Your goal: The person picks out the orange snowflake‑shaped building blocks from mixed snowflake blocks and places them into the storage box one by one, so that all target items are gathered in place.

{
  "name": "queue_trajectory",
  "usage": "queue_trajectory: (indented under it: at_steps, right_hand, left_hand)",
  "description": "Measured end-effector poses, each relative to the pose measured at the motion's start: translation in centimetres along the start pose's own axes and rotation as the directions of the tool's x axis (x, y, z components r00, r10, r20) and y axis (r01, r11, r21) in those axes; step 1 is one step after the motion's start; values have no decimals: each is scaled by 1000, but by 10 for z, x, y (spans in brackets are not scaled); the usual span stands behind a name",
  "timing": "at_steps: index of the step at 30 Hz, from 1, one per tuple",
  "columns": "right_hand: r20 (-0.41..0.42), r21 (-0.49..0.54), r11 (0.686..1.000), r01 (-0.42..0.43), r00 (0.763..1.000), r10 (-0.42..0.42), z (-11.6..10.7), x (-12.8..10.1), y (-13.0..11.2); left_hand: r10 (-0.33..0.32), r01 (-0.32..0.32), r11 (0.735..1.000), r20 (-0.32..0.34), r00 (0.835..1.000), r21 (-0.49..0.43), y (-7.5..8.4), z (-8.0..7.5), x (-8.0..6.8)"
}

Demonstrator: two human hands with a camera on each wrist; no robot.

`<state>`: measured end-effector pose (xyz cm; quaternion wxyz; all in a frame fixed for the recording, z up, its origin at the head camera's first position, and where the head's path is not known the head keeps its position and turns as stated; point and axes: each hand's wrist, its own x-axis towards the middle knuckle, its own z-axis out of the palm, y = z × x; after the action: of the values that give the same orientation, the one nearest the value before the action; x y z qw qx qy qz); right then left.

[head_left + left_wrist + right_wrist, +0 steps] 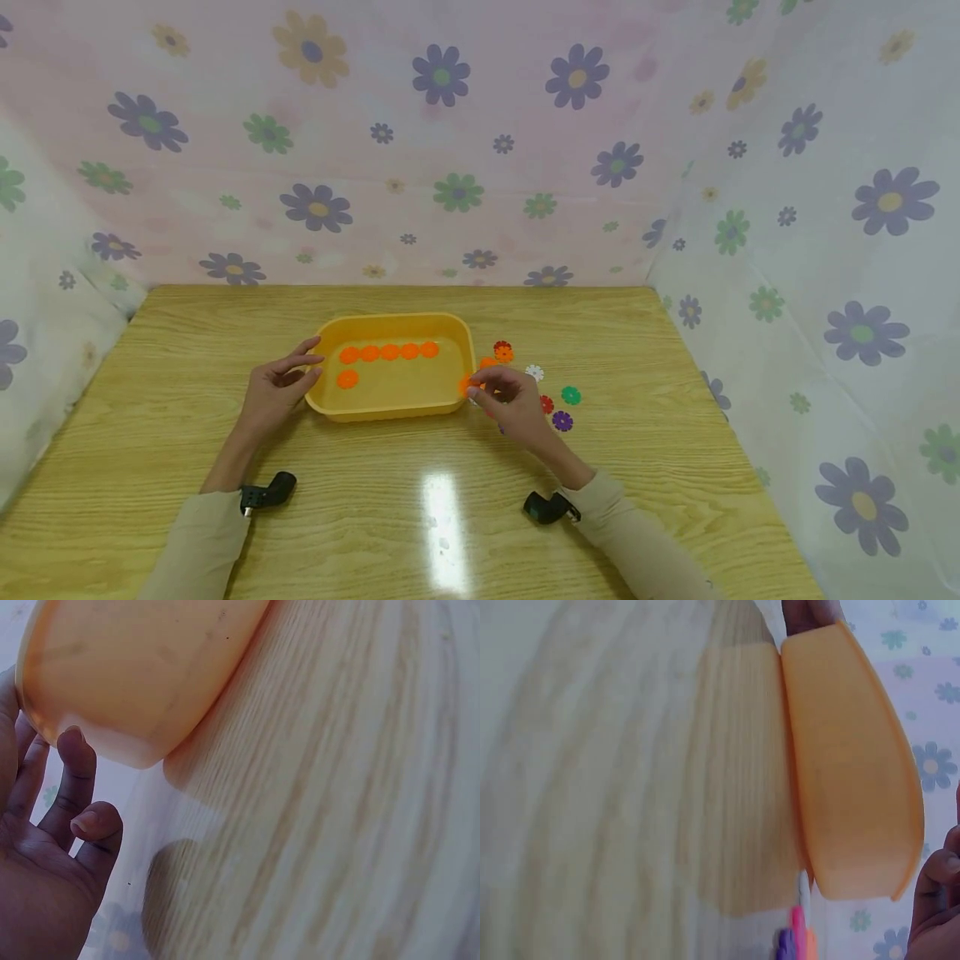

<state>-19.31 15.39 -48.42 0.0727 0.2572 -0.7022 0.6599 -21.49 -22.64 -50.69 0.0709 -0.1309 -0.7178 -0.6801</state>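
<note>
Wooden table with flower walls. Yellow tray in middle. Left hand spread, touching tray's left side. Right hand pinching orange disc at right rim.

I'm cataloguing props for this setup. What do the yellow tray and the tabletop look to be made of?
The yellow tray looks like moulded plastic: one even colour, rounded corners, smooth semi-matte walls, slightly translucent in the wrist views. The tabletop shows printed-looking wood grain under a glossy coat that mirrors a lamp, so probably laminate rather than bare wood.
</note>
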Motion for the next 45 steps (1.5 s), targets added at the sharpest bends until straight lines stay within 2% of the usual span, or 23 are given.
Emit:
queue_trajectory:
  at_steps: [7, 12, 18, 22, 27, 32, 36, 41, 45]
  right_hand:
    - [-22, 58, 997, 57, 998, -56, 18, 0, 3]
    - [-43, 137, 985, 107, 994, -102, 31, 5, -5]
    - [-111, 202, 956, 212, 975, -193, 43, 14, -14]
    - [-161, 237, 946, 223, 969, -188, 51, 18, -12]
    - [-216, 226, 962, 153, 971, -104, 59, 24, -7]
    - [-230, 154, 988, 24, 973, 12, 64, 31, -5]
    - [-198, 107, 992, -63, 977, 83, 64, 40, -6]
    - [-132, 53, 991, -125, 983, 131, 64, 51, -6]
    - [-94, -2, 981, -194, 977, 193, 66, 58, -7]
  left_hand:
    - [0, 0, 1000, -1, 1000, 7, -1, -1, 0]
    - [-4, 4, 1000, -6, 1000, 25, 0, 0, 0]
    - [-2, 3, 999, -10, 1000, 54, 1, 1, 0]
    - [-6, 7, 998, -11, 1000, 69, 0, 1, 0]
    - [-10, 11, 998, -10, 1000, 59, -1, 0, 0]
    - [-6, 6, 999, -7, 1000, 50, -1, 0, 0]
    - [-2, 3, 1000, -8, 1000, 31, -1, 0, 0]
    - [7, -7, 1000, -11, 1000, 19, -2, 1, 1]
    - [16, -16, 1000, -12, 1000, 19, -2, 2, 0]
